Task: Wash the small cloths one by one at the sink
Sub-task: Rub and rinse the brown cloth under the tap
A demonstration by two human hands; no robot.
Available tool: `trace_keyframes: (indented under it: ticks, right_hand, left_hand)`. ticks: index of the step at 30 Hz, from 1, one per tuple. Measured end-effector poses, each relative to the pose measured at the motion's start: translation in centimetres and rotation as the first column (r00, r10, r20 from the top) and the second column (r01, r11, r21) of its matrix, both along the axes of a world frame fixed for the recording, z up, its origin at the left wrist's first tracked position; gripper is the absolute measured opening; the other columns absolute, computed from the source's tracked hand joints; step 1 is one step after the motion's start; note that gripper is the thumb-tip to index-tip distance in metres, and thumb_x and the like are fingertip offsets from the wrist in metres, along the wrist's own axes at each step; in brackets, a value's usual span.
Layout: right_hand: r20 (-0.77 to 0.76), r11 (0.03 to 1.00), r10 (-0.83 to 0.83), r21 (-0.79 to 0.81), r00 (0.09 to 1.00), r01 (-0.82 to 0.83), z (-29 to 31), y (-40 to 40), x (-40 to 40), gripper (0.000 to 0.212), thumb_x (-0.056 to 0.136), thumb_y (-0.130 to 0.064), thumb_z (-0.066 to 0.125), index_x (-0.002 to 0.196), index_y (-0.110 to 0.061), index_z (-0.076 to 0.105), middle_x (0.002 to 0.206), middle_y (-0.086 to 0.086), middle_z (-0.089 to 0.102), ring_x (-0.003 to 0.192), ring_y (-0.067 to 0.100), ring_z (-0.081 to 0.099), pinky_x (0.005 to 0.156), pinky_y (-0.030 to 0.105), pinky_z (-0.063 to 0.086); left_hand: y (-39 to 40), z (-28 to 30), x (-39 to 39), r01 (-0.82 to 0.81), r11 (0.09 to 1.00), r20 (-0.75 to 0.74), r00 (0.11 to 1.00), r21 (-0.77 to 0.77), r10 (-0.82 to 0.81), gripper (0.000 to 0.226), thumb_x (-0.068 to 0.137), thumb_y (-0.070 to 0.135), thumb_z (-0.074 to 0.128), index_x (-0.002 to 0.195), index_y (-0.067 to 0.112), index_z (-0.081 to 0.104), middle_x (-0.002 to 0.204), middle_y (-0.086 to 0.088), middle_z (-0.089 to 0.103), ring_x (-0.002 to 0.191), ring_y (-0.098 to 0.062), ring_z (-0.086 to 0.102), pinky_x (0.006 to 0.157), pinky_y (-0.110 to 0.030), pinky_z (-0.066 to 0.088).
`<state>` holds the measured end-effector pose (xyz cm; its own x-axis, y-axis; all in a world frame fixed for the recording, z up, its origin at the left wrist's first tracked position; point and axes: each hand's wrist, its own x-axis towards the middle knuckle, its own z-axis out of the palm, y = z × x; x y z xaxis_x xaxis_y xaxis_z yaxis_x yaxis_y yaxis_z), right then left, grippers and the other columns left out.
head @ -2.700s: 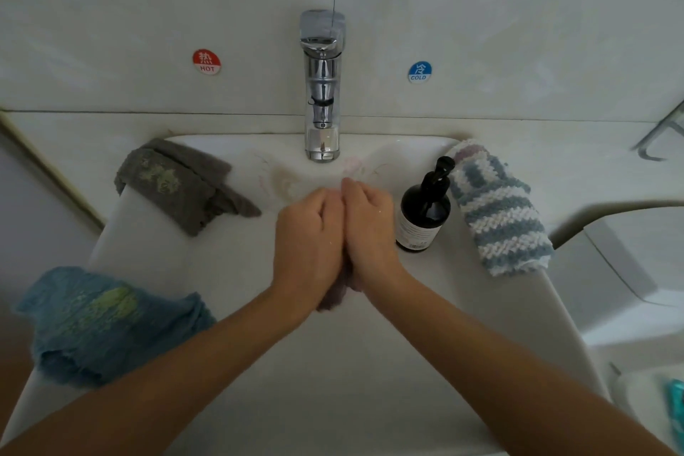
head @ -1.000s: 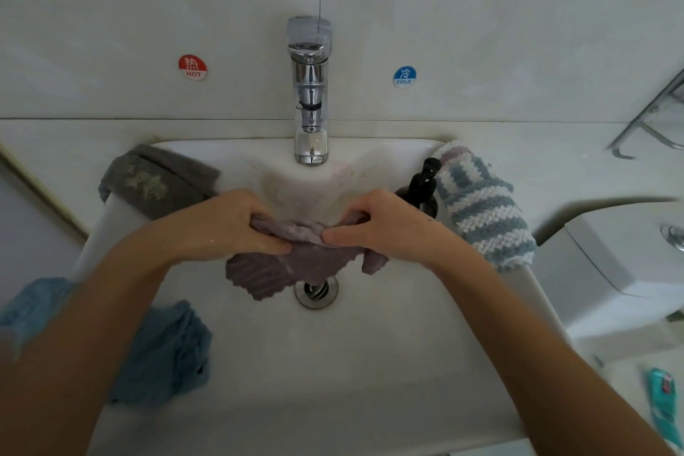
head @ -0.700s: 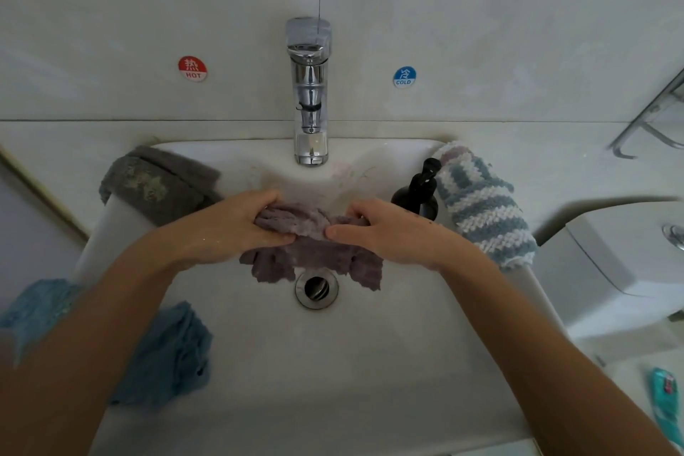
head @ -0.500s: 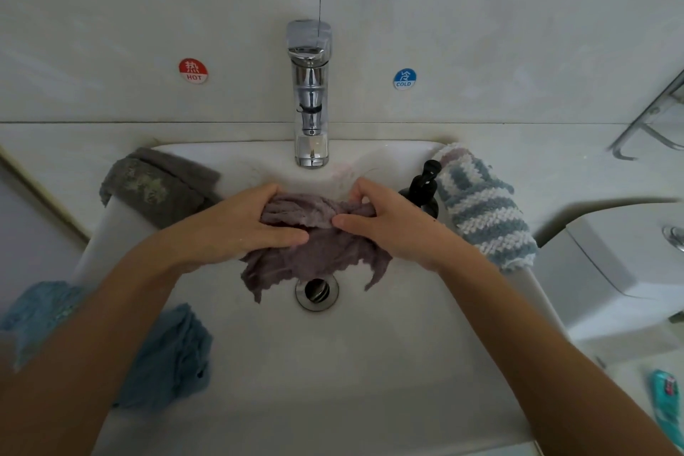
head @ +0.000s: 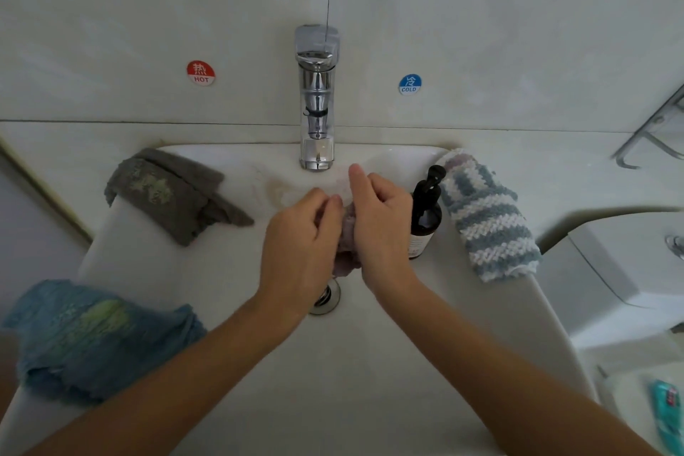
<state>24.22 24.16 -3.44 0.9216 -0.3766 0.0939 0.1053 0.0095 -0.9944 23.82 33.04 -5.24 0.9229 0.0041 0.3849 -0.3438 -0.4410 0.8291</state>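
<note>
Over the middle of the sink (head: 370, 363), both hands are pressed together around a bunched purple cloth (head: 347, 233), which shows only as a strip between the palms and a tuft hanging below them, just above the drain (head: 327, 298). The left hand (head: 299, 248) has its fingers curled onto the cloth; the right hand (head: 379, 224) grips it from the other side, index finger raised toward the tap (head: 317, 100) at 12 o'clock. At 10 o'clock a grey cloth (head: 170, 192) lies over the sink's rim. At 8 o'clock a blue cloth (head: 92, 337) drapes over the left edge. At 2 o'clock a striped cloth (head: 485, 218) lies on the rim, with a dark pump bottle (head: 425, 211) just beside the right hand.
</note>
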Motion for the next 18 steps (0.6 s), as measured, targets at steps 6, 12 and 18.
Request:
trace_keyframes:
  ticks: [6,12,18]
  right_hand:
    - [0.057,0.999,0.054,0.003,0.997,-0.054,0.0,1.9,-2.4,0.049,0.098,-0.013,0.056,0.052,-0.016,0.038,0.044,-0.010,0.033,0.042,0.005,0.030,0.042,0.020,0.028]
    - [-0.014,0.999,-0.018,0.049,1.000,0.019,-0.4,0.8,-0.5,0.050,0.094,-0.009,0.054,0.051,-0.022,0.030,0.047,-0.008,0.027,0.048,0.010,0.026,0.049,0.030,0.025]
    - [-0.048,0.996,0.080,0.031,0.996,-0.079,-0.5,1.5,-0.7,0.050,0.095,-0.011,0.054,0.049,-0.022,0.034,0.046,-0.006,0.030,0.046,0.011,0.028,0.048,0.029,0.025]
  left_hand:
    - [-0.6,0.5,1.0,-0.104,0.971,-0.044,0.994,-0.216,0.097,0.038,0.100,0.018,0.046,0.063,0.021,0.046,0.053,0.007,0.045,0.048,-0.004,0.044,0.048,-0.018,0.034]
    - [-1.3,0.1,-0.8,-0.051,0.976,-0.052,0.998,-0.212,0.041,0.036,0.098,0.013,0.048,0.062,0.012,0.045,0.052,0.004,0.042,0.049,-0.007,0.040,0.046,-0.018,0.032]
    - [-0.6,0.1,0.4,-0.105,0.955,-0.138,0.988,-0.279,0.068,0.039,0.098,0.012,0.047,0.060,0.014,0.046,0.051,0.002,0.043,0.045,-0.004,0.040,0.045,-0.015,0.033]
